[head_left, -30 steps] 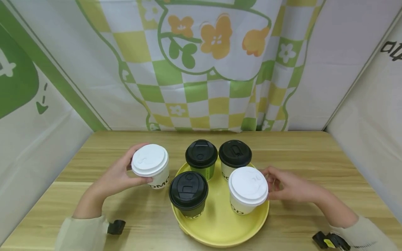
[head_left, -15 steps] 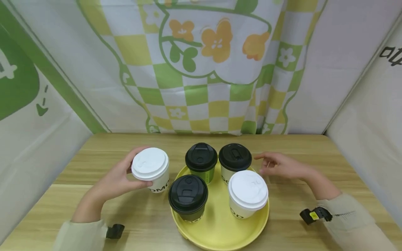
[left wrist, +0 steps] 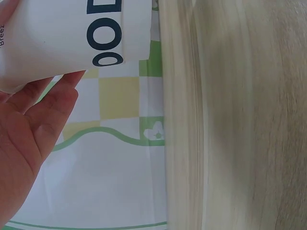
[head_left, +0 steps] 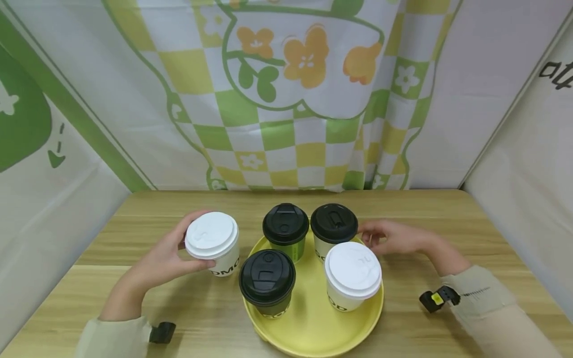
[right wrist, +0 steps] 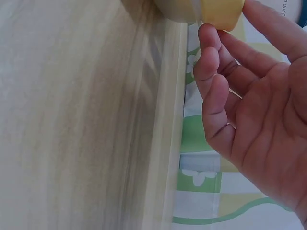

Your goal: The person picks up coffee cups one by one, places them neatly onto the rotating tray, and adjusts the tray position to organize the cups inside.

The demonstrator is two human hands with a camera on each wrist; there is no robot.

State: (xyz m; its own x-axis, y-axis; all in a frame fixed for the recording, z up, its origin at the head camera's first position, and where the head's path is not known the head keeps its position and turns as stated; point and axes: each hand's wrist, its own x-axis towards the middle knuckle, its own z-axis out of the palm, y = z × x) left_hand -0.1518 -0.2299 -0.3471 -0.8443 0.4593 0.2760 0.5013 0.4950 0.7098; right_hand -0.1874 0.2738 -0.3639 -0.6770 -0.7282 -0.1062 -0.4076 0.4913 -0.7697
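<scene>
My left hand (head_left: 167, 253) grips a white paper cup (head_left: 226, 261) with a white lid, thumb at the front and fingers behind. It stands left of the round yellow tray (head_left: 313, 340). Black letters show on this paper cup (left wrist: 53, 38) in the left wrist view. My right hand (head_left: 396, 237) is at the tray's right rim, beside a black-lidded white cup (head_left: 333, 223) and behind a white-lidded cup (head_left: 353, 273). In the right wrist view, the fingertips (right wrist: 208, 36) lie right at the yellow rim (right wrist: 220, 13), with several fingers loosely curled.
Two more black-lidded cups stand on the tray: a green cup (head_left: 286, 228) at the back and a dark cup (head_left: 268, 286) at the front left. A patterned curtain (head_left: 295, 124) hangs behind the wooden table (head_left: 197, 318). Fabric walls rise at both sides.
My right hand has moved from beside the white-lidded cup on the tray back toward the black-lidded cup. The left hand keeps its grip on its cup, almost still.
</scene>
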